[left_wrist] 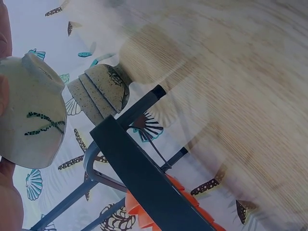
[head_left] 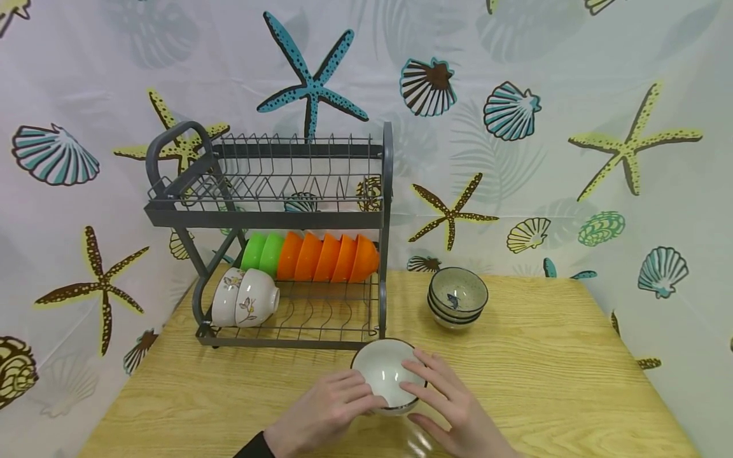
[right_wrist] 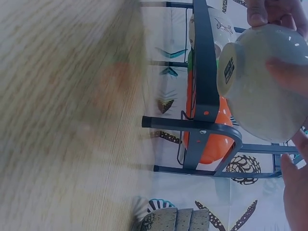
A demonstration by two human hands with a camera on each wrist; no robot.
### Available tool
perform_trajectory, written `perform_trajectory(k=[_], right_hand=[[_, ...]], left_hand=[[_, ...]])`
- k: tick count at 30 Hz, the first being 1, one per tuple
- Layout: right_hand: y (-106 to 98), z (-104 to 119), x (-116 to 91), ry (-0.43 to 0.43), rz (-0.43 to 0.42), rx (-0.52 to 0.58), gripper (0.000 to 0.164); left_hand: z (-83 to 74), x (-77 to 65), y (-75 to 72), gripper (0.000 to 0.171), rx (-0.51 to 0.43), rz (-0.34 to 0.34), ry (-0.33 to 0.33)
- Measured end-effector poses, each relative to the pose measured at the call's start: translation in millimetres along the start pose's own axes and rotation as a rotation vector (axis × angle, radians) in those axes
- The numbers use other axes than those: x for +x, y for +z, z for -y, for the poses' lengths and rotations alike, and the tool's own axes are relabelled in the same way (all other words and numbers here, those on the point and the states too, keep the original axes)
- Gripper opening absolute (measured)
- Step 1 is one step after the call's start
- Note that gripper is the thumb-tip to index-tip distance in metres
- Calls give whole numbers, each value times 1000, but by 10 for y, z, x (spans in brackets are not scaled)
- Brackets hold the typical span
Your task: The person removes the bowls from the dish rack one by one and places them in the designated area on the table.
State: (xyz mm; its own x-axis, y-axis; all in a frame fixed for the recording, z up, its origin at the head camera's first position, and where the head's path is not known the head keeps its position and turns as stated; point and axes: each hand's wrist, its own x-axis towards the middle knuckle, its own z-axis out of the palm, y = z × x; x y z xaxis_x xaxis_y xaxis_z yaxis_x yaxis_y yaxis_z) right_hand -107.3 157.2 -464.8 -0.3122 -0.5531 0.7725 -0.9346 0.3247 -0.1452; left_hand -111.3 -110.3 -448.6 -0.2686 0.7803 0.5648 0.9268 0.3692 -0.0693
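A white bowl (head_left: pixel 385 369) with a dark rim tilts above the table at the rack's front right corner, its opening toward me. Outside, the bowl (left_wrist: pixel 36 115) bears a dark twig-like mark; in the right wrist view its foot shows a square stamp. My left hand (head_left: pixel 335 404) grips its near left rim, thumb over the edge. Spread, fairly straight fingers of my right hand (head_left: pixel 452 401) overlap the right rim, while the thumb points toward the bowl from below. Behind it stands a two-tier dish rack (head_left: pixel 286 345).
On the lower tier, green bowls (head_left: pixel 262 253) and orange bowls (head_left: pixel 329 257) stand on edge behind two white floral bowls (head_left: pixel 246 298). A stack of speckled bowls (head_left: pixel 458 292) sits right of the rack. The upper tier (head_left: pixel 269 219) holds no dishes. Patterned cloth hangs behind the wooden table (head_left: pixel 544 362).
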Motion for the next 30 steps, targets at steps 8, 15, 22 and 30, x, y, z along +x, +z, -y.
perform_trajectory(k=[8,15,22,30], right_hand=[[52,-1,26,-97,-3,-12,27],[39,5,11,-95,47,-14,23],[26,3,-27,-97,56,-49,26],[-12,24,-43,-61,96,-52,29]], left_hand=[[-28,16,34,39,4,20,-1],[-33,24,35,36,27,34,32],[-40,37,32,37,8,62,39],[-61,57,74,37,-19,83,9]])
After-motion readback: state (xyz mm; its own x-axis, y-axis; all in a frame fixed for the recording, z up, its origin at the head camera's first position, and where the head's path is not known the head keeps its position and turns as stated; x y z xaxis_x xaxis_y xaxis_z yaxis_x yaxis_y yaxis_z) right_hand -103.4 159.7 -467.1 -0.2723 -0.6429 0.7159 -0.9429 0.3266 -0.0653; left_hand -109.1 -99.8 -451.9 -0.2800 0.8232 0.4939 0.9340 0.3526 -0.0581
